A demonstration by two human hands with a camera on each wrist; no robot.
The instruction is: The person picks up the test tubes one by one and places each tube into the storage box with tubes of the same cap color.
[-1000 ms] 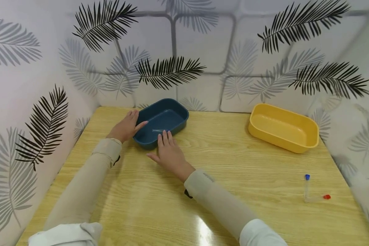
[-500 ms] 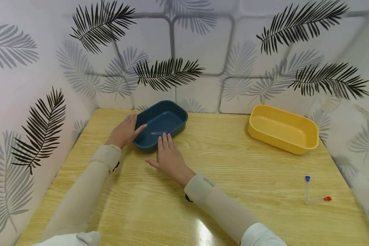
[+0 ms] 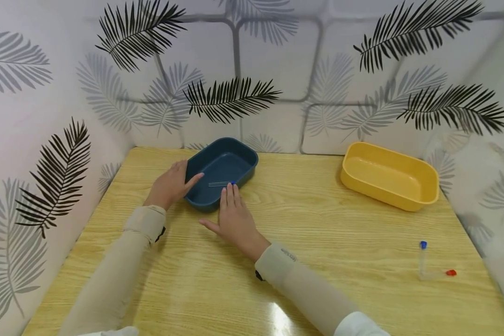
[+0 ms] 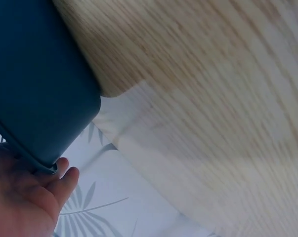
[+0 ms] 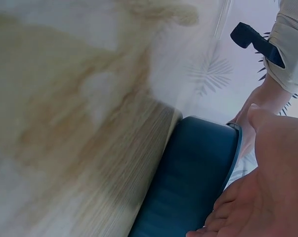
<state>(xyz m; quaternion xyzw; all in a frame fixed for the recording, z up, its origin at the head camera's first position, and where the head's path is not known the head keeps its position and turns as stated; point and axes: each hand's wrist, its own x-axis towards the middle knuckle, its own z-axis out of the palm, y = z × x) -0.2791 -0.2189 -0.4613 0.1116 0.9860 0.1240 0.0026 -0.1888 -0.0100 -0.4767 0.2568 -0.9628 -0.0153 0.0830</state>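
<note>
Lying in the smooth blue tray (image 3: 226,163) (rounded) is a clear tube (image 3: 219,184).

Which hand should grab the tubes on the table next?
Probably the right hand: it's closer to the tubes. The left hand is farther away, at the left end of the blue bin.

Room lies between blue tray (image 3: 223,164) and yellow tray (image 3: 386,175); wall (image 3: 273,65) blocks behind.

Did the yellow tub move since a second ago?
No, not that I can see: against the wooden table, the yellow tub still sits in the same place at its back edge.
</note>
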